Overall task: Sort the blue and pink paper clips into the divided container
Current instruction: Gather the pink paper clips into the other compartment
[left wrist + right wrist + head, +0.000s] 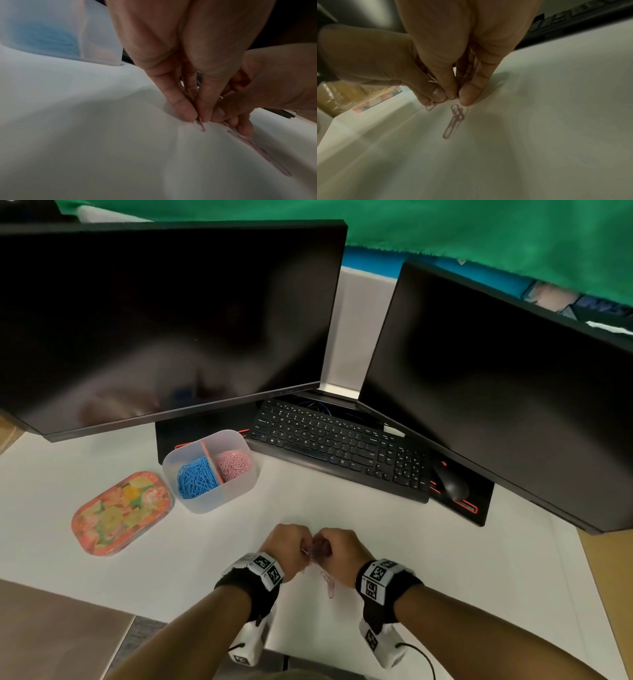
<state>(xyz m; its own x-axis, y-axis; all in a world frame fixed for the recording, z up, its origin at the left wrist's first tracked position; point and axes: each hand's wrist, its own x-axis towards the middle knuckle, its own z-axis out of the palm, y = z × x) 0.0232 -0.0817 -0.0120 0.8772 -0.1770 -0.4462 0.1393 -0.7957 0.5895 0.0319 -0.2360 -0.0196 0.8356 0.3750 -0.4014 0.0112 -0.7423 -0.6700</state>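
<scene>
Near the front edge of the smooth white desk, the left hand and the right hand meet knuckle to knuckle, fingers curled down, each pinching thin pink wire paper clips between thumb and fingertips. In the right wrist view a short chain of linked pink clips dangles from the right hand's fingertips, its looped wire ends hanging just above the desk, while a single small clip pokes out under the left hand's thumb. The left wrist view is blurred, but it shows the left fingertips squeezing a clip end close to the surface. Farther back and to the left stands the divided container, a frosted translucent plastic tub with rounded corners and an orange partition; a tangled heap of blue paper clips fills its left compartment and a heap of pink paper clips fills its right. Just beside its left wall lies a rounded rectangular lid with a glossy floral print in orange, yellow and green. A black keyboard and a matte black mouse sit beneath two dark monitors.
</scene>
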